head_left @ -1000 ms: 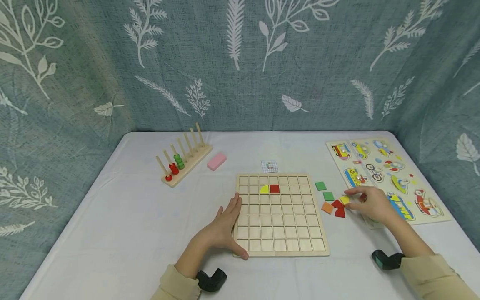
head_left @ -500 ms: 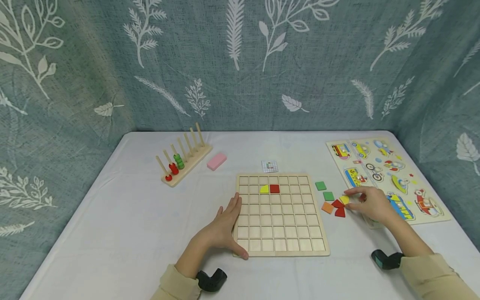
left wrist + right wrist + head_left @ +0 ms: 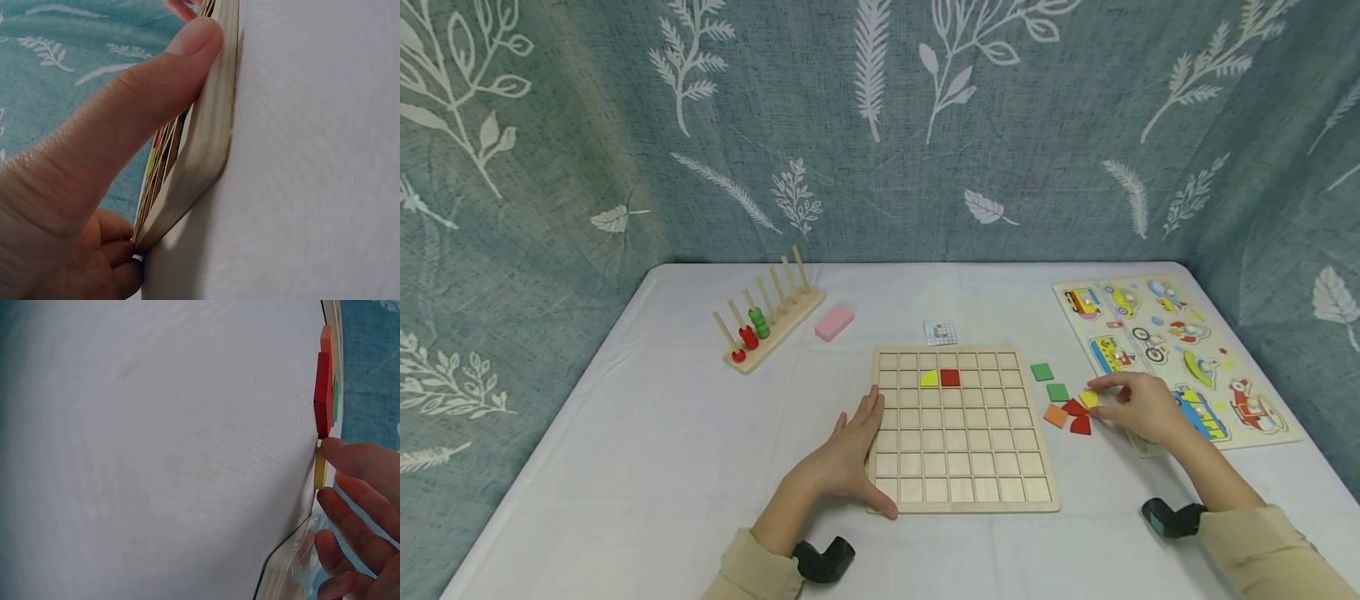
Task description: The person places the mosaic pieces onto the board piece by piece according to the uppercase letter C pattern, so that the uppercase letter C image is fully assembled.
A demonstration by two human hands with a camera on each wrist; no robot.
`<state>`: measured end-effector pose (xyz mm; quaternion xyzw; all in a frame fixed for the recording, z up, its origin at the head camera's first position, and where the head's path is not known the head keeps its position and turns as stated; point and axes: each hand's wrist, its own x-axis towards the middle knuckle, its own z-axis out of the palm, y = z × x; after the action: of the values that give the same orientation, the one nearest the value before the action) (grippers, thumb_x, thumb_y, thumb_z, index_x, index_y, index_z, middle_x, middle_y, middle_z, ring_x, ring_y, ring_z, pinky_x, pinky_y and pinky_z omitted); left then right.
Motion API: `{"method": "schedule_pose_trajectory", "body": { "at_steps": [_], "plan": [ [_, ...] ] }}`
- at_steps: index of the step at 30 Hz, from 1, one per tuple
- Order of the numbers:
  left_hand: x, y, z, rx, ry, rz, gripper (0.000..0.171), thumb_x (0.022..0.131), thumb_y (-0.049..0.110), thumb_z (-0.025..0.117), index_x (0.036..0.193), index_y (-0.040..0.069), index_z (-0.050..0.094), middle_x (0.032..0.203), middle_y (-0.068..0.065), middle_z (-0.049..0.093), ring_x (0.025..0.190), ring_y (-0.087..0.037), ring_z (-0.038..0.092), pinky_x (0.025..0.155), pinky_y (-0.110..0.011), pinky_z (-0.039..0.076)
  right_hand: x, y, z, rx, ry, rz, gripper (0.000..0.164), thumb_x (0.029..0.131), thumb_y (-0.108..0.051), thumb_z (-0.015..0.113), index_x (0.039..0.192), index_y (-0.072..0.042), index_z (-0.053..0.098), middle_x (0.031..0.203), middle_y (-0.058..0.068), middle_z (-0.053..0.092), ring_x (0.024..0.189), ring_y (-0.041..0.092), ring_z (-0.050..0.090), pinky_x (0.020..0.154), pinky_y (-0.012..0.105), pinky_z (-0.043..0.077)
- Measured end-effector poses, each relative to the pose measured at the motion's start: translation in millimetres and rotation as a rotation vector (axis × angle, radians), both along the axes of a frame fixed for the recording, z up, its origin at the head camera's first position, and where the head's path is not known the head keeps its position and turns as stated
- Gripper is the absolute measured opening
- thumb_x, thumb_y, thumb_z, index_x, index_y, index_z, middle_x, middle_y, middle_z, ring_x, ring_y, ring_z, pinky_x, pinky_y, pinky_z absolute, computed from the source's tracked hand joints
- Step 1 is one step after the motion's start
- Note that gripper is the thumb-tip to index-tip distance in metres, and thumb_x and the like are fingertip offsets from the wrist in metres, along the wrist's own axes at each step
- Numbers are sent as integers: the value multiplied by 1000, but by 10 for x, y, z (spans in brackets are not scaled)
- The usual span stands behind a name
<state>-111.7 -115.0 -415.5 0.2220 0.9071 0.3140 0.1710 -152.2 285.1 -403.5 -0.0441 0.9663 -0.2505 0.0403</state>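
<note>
A wooden grid board (image 3: 934,441) lies before me, with a yellow quarter-round tile (image 3: 930,379) and a red square tile (image 3: 950,377) side by side near its top. My left hand (image 3: 842,458) is spread at the board's near-left corner, thumb on the front edge and fingers along the left side. To the right of the board, my right hand (image 3: 1146,410) pinches another yellow tile (image 3: 1087,399) between thumb and fingers. That tile is next to red tiles (image 3: 1080,425), an orange square tile (image 3: 1055,415) and two green square tiles (image 3: 1041,372).
Behind the board lies a small pattern card (image 3: 940,332). A pink block (image 3: 833,322) and a peg stand (image 3: 784,321) with red and green beads are at the back left. A vehicle puzzle board (image 3: 1213,375) lies partly under my right hand.
</note>
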Motion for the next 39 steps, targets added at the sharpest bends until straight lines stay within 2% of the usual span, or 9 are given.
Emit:
{"method": "schedule_pose_trajectory", "body": {
  "at_steps": [20, 34, 39],
  "plan": [
    [1, -1, 3, 5, -3, -1, 140, 43, 40, 91, 143, -8, 5, 151, -18, -4, 139, -28, -1, 108, -52, 5, -12, -16, 9, 9, -5, 7, 39, 72, -17, 76, 106, -1, 66, 80, 8, 53, 74, 23, 42, 56, 29, 33],
    [-2, -2, -4, 0, -1, 2, 140, 43, 40, 91, 143, -8, 5, 151, -18, -4, 139, -28, -1, 108, -52, 6, -8, -28, 34, 10, 29, 16, 37, 72, -16, 76, 104, 0, 67, 76, 6, 52, 72, 22, 43, 54, 29, 33],
    [0, -3, -2, 1, -1, -1, 140, 43, 40, 91, 143, -8, 5, 151, -18, -4, 139, -28, -1, 108, -52, 6, -2, -48, 69, 3, 45, 31, 33, 73, -15, 74, 101, 1, 68, 83, 12, 57, 73, 23, 45, 55, 29, 37]
  ]
}}
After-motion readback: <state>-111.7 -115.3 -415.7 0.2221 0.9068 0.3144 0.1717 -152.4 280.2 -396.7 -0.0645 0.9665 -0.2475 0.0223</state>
